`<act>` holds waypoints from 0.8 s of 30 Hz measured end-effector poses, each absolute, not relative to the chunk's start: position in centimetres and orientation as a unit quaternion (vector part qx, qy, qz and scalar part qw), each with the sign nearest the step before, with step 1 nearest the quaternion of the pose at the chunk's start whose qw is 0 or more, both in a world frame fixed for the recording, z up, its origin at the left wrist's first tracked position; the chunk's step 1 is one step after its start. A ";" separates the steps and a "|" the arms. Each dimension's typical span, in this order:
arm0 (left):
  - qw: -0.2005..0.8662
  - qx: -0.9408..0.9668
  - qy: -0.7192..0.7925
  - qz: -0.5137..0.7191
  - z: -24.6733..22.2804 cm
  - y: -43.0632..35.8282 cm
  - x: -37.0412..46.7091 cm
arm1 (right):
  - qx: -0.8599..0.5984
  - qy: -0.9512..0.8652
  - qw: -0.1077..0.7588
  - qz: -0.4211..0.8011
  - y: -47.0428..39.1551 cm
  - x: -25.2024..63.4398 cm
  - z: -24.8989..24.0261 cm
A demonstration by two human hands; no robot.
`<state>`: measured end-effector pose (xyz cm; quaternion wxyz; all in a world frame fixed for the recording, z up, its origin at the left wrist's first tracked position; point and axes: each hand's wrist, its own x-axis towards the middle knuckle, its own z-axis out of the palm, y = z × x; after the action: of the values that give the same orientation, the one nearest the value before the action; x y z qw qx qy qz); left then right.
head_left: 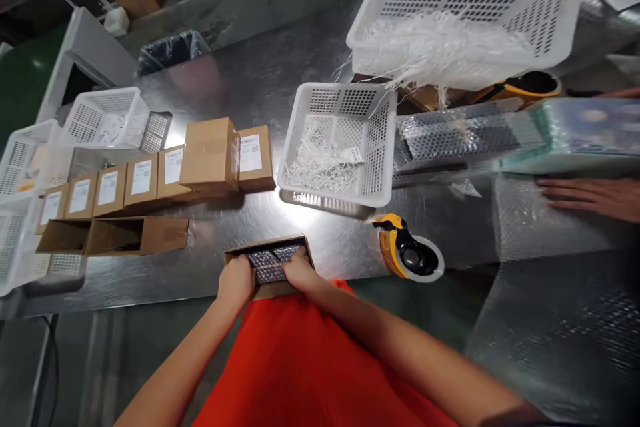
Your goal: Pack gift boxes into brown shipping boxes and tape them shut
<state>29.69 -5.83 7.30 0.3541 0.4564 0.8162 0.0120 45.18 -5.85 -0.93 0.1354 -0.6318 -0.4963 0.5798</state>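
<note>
An open cardboard box (275,289) rests at the table's near edge, against the red clothing. Inside it lies a package in bubble wrap (270,271), dark beneath the clear film. My left hand (237,280) is closed at the box's left end, its fingertips reaching in against the package. At the right end, my right hand (300,270) curls over the inside, its fingers closed on the wrapped package. Some fingertips of both hands are hidden. A yellow and black tape dispenser (395,247) lies to the right of the box.
A white basket (383,193) of thin white strings stands ahead, with a bigger basket (560,47) behind. Labelled cartons (143,177) line the left, near open boxes (167,235). At right, another person's hand (590,197) touches bubble wrap (530,227) beside wrapped packages (465,137).
</note>
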 end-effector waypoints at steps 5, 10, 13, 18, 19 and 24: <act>0.354 0.457 0.813 0.065 6.4 -8.5 30.9 | -0.671 -0.581 0.034 0.459 -5.9 42.9 2.0; 0.380 0.487 0.781 0.091 6.9 -8.4 29.7 | -0.601 -0.674 -0.004 0.429 -3.1 42.2 4.2; 0.368 0.527 0.741 0.194 7.8 -9.4 26.6 | -0.551 -0.712 0.042 0.433 -1.4 47.1 5.4; 0.508 0.336 0.699 0.375 4.7 -10.4 22.8 | -0.473 -0.575 0.238 0.624 -0.2 54.3 4.2; 0.575 0.302 0.662 0.375 3.6 -10.2 22.7 | -0.449 -0.526 0.233 0.683 -0.2 54.3 3.3; 0.570 0.288 0.677 0.367 -0.3 -8.1 24.7 | -0.481 -0.498 0.232 0.683 -1.6 50.2 -1.1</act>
<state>24.67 -8.11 -0.33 0.5696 0.2885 0.6766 0.3669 50.20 -1.55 -1.07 0.2323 -0.4809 -0.4982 0.6830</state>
